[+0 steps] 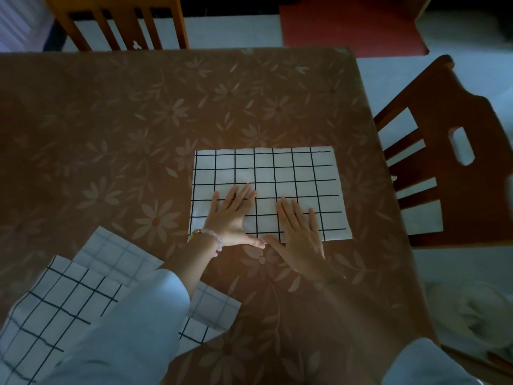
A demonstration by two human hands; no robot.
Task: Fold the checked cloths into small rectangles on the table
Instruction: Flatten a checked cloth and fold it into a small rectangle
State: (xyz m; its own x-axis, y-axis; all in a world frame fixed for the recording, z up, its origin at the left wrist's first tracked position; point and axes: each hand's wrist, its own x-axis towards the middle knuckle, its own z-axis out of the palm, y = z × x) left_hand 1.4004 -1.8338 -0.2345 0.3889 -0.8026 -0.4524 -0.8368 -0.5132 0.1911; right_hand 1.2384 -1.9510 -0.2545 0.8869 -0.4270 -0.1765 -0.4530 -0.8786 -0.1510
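A white cloth with a black grid [277,170] lies folded flat as a rectangle on the table, right of centre. My left hand [231,215] presses flat on its near left part, fingers straight and spread. Beside it, my right hand [301,229] lies flat on the near middle of the same cloth; the thumbs of both hands meet at its front edge. More checked cloths [69,290] lie in a loose pile at the near left, partly hidden under my left sleeve.
The table wears a brown flowered tablecloth [138,112]. One wooden chair [455,151] stands at the right edge and another [119,23] at the far side. A red mat [349,23] lies on the floor beyond.
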